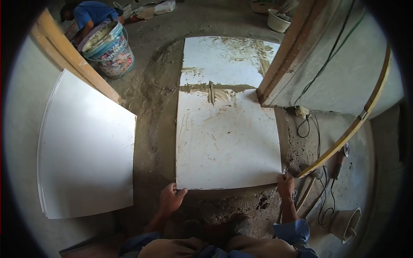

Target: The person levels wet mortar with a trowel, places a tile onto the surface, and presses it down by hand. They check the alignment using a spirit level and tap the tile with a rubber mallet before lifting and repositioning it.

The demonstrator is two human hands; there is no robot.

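Note:
A large white tile (228, 146), smeared with mud, lies on the floor in front of me. At its near left corner is my left hand (173, 198), its fingers at the edge and the thumb apart. My right hand (285, 187) grips the near right corner. Beyond a muddy joint lies a second white tile (215, 56) with brown mortar streaks. Both tiles lie flat, surrounded by wet grey mortar.
White tiles (90, 150) lean on the left wall. A person (92, 15) bends behind a bucket (109, 51). At right are a door post (288, 56), a long yellow bar (344, 137), an angle grinder (341, 161), cables and a tipped container (346, 224).

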